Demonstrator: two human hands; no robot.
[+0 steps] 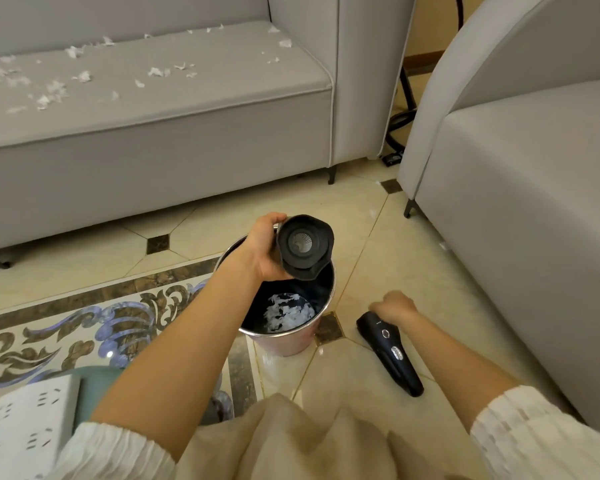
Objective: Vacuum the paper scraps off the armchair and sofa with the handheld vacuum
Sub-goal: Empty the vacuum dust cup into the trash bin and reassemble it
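My left hand (262, 247) grips the vacuum's black dust cup (305, 247) over a metal bin (293, 344); the cup's round filter faces me. White paper scraps (286, 311) lie at the bin's bottom. The black handheld vacuum body (388, 351) lies on the tiled floor to the right of the bin. My right hand (394, 306) is at its upper end with fingers curled round it. Several white scraps (84, 76) are scattered over the grey sofa seat (174, 98). The grey armchair (534, 174) stands at the right, with no scraps showing on its visible part.
A white power strip (25, 420) lies at the bottom left by a patterned floor inlay. A black stand and cable (400, 123) sit in the gap between sofa and armchair. A few small scraps lie on the floor beside the armchair (442, 245).
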